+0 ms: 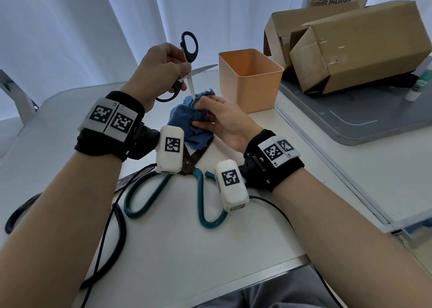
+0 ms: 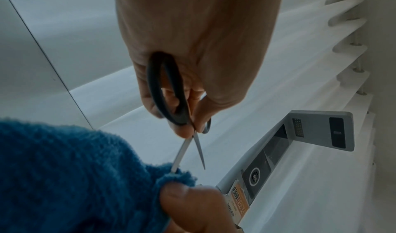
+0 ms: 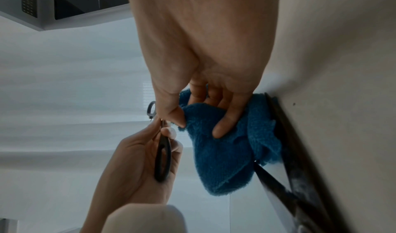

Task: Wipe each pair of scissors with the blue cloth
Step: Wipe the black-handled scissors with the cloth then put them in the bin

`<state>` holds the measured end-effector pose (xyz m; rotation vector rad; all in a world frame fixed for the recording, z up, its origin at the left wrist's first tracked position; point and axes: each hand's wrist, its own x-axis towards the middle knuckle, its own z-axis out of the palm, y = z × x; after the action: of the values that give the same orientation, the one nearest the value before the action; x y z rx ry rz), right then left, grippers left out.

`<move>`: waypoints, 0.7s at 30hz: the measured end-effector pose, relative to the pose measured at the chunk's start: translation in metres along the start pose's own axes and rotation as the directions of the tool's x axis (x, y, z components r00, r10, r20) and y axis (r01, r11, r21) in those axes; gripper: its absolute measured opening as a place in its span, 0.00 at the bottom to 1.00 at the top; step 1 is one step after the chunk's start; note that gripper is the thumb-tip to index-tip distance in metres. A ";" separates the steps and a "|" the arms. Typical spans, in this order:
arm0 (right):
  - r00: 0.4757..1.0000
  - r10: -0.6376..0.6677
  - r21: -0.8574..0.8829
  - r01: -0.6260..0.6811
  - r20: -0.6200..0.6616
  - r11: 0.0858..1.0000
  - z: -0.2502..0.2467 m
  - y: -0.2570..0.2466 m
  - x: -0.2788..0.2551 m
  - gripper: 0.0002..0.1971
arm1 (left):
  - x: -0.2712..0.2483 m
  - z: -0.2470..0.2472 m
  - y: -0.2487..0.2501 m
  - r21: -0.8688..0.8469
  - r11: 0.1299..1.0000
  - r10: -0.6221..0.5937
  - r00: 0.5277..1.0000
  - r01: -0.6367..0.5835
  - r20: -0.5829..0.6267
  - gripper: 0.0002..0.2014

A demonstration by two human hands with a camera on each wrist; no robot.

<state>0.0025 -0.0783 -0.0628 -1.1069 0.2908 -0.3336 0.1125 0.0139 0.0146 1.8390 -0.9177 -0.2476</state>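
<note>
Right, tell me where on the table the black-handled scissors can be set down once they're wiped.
Bare tabletop lies right of the right hand, between the orange bin and the table's seam. Another bare patch lies left of the left hand. The centre is crowded: blue cloth, teal-handled scissors, cables.

white table (image 1: 233, 242) has teal-handled scissors (image 1: 198, 190) lying open, an orange bin (image 1: 251, 81), black cables (image 1: 112, 226), cardboard box (image 1: 357, 43) off right
</note>
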 end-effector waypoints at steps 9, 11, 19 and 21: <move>1.000 -0.006 0.005 0.006 0.002 1.000 0.000 -0.001 -0.001 0.06 | 0.001 0.002 -0.001 -0.008 1.000 -0.005 1.000 0.005 -0.014 0.06; 1.000 -0.004 0.007 0.004 0.003 1.000 0.001 -0.001 -0.001 0.06 | 0.001 0.001 -0.002 -0.013 1.000 -0.005 1.000 0.005 -0.015 0.06; 1.000 0.011 0.005 -0.011 -0.014 1.000 0.001 -0.001 -0.001 0.04 | 0.005 -0.008 -0.003 -0.038 0.999 -0.013 0.997 0.011 -0.072 0.08; 0.999 -0.009 0.034 0.010 -0.039 0.999 0.000 -0.003 -0.002 0.05 | 0.005 -0.010 -0.004 -0.028 0.999 -0.017 0.996 0.014 -0.085 0.08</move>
<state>0.0002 -0.0786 -0.0599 -1.0697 0.3137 -0.3678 0.1239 0.0184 0.0168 1.8177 -0.8376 -0.1894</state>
